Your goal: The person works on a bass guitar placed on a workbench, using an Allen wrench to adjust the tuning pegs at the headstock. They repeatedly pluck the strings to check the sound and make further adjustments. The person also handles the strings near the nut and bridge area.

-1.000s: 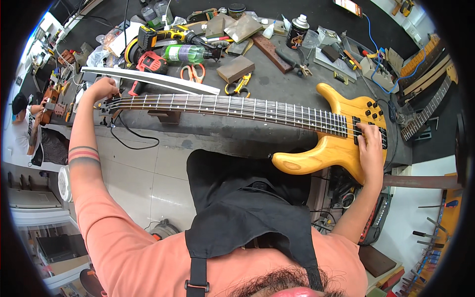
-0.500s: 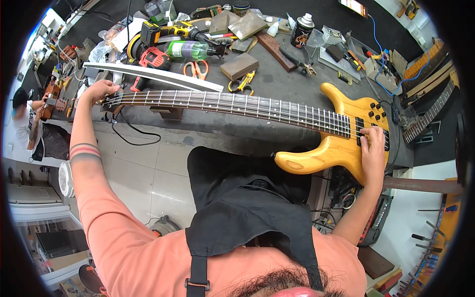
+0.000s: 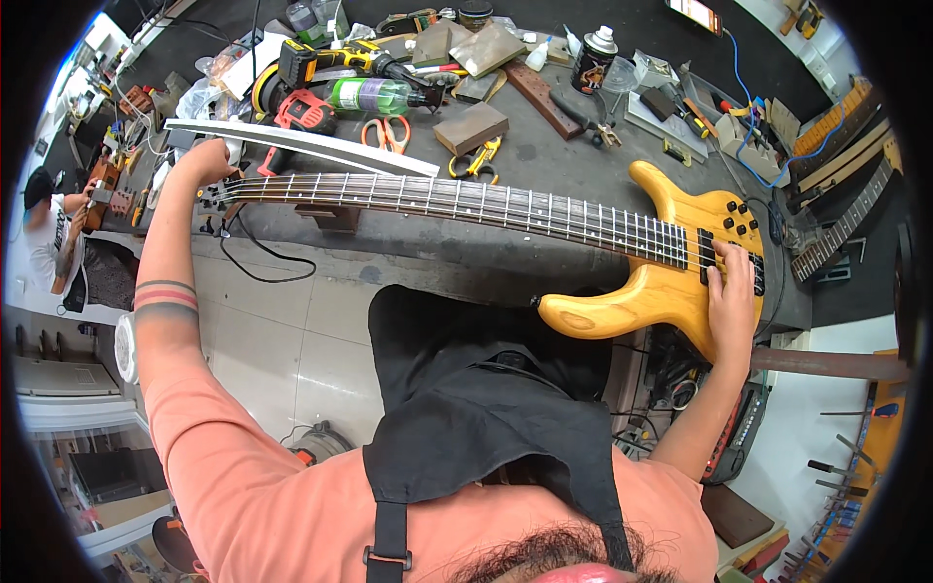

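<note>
An electric bass guitar (image 3: 622,296) with a light natural wood body lies face up along the front of the bench, its neck pointing left. At the headstock (image 3: 216,197), my left hand (image 3: 206,162) is closed at the far-side tuning pegs; its fingertips are partly hidden and appear to pinch one peg. Over the body's right end, my right hand (image 3: 733,289) rests across the strings between the pickup (image 3: 706,251) and the bridge, fingers extended and slightly apart. Black control knobs (image 3: 742,218) sit just beyond that hand. A small block (image 3: 335,218) stands beneath the neck.
Behind the neck lie a white-edged strip (image 3: 301,146), orange-handled scissors (image 3: 387,133), yellow cutters (image 3: 476,163), a red power tool (image 3: 305,115) and a wooden block (image 3: 470,130). Another guitar neck (image 3: 844,222) leans at the right. A person (image 3: 58,233) works at far left.
My left hand has turned at the wrist and shifted slightly right and toward the far side at the pegs. The right hand's fingers have moved slightly over the strings; the bass has hardly moved.
</note>
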Tool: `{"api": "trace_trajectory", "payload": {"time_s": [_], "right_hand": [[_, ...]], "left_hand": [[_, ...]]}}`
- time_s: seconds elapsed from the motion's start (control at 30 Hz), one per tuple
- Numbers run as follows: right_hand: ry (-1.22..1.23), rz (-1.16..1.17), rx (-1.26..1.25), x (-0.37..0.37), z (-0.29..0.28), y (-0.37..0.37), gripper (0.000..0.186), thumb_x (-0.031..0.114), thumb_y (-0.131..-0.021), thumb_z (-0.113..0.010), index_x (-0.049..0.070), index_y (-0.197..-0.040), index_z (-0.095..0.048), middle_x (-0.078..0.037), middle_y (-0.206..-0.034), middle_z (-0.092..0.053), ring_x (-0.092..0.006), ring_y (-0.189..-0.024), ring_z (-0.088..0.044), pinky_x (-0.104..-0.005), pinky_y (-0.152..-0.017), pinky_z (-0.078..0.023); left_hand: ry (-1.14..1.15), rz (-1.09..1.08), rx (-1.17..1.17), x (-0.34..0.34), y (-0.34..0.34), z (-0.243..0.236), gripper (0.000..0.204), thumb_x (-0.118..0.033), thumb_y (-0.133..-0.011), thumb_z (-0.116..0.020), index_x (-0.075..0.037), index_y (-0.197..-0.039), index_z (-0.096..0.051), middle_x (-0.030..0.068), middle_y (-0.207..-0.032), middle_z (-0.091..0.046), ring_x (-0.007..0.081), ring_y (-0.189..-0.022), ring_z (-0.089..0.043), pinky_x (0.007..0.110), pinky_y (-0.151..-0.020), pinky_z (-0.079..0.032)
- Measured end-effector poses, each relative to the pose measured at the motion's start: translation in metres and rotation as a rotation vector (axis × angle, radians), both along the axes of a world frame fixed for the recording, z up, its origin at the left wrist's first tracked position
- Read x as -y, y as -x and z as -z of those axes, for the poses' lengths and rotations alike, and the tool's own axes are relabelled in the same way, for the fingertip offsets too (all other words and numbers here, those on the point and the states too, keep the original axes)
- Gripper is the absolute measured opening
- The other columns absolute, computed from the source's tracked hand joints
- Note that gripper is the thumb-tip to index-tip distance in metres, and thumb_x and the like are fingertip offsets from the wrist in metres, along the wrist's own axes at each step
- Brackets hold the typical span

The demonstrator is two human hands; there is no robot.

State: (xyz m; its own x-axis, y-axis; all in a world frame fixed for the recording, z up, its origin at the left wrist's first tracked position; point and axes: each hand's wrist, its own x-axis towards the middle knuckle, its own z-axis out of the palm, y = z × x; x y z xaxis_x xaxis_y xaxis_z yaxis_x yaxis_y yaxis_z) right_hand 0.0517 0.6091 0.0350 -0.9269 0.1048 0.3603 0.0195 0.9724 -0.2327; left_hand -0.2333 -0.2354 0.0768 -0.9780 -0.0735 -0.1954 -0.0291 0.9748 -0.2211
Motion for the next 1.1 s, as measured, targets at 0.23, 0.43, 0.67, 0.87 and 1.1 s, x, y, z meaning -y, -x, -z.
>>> {"api": "trace_trajectory", "payload": {"time_s": [0.23,0.43,0.67,0.87,1.1], "right_hand": [[0.046,0.019,0.040,0.007,-0.010,-0.001,0.032,0.000,-0.104,-0.070,0.003,-0.137,-0.068,-0.014,-0.133,-0.070,-0.0381,-0.129,-0.063,-0.0485,-0.113,-0.050],[0.010,0.018,0.030,0.007,-0.008,-0.001,0.028,0.001,-0.105,-0.070,0.003,-0.133,-0.070,-0.014,-0.128,-0.070,-0.0377,-0.126,-0.062,-0.0484,-0.112,-0.050],[-0.025,-0.008,0.053,-0.001,-0.007,0.002,0.017,0.003,-0.105,-0.071,0.001,-0.121,-0.070,-0.014,-0.121,-0.068,-0.0382,-0.122,-0.062,-0.0489,-0.109,-0.049],[-0.010,0.001,0.021,0.001,-0.007,-0.002,0.013,0.003,-0.105,-0.071,0.001,-0.117,-0.068,-0.015,-0.119,-0.067,-0.0384,-0.121,-0.062,-0.0487,-0.108,-0.049],[0.015,-0.019,0.016,-0.001,-0.004,0.000,0.015,0.001,-0.105,-0.070,0.001,-0.119,-0.067,-0.015,-0.119,-0.067,-0.0381,-0.121,-0.061,-0.0486,-0.108,-0.048]], "left_hand": [[-0.022,-0.010,0.008,0.006,0.003,0.003,0.037,-0.029,-0.082,-0.093,0.005,-0.088,-0.081,0.0279,-0.091,-0.080,0.0438,-0.089,-0.080,0.051,-0.082,-0.061],[-0.045,-0.016,-0.073,-0.001,0.000,0.015,0.025,-0.019,-0.081,-0.086,0.005,-0.089,-0.083,0.0308,-0.096,-0.081,0.0440,-0.089,-0.080,0.052,-0.084,-0.062],[-0.635,-0.275,0.154,0.035,-0.021,-0.009,0.029,-0.038,-0.105,-0.076,-0.009,-0.110,-0.080,-0.0003,-0.099,-0.077,0.0164,-0.094,-0.073,0.043,-0.080,-0.055],[-1.087,-0.463,0.299,0.037,-0.046,0.000,0.038,-0.050,-0.115,-0.066,-0.017,-0.132,-0.075,-0.0005,-0.119,-0.075,0.0180,-0.110,-0.071,0.045,-0.091,-0.060],[-1.202,-0.489,0.219,0.056,-0.043,0.023,0.042,-0.052,-0.115,-0.067,-0.015,-0.135,-0.074,0.0006,-0.112,-0.077,0.0196,-0.102,-0.073,0.046,-0.090,-0.063]]}}
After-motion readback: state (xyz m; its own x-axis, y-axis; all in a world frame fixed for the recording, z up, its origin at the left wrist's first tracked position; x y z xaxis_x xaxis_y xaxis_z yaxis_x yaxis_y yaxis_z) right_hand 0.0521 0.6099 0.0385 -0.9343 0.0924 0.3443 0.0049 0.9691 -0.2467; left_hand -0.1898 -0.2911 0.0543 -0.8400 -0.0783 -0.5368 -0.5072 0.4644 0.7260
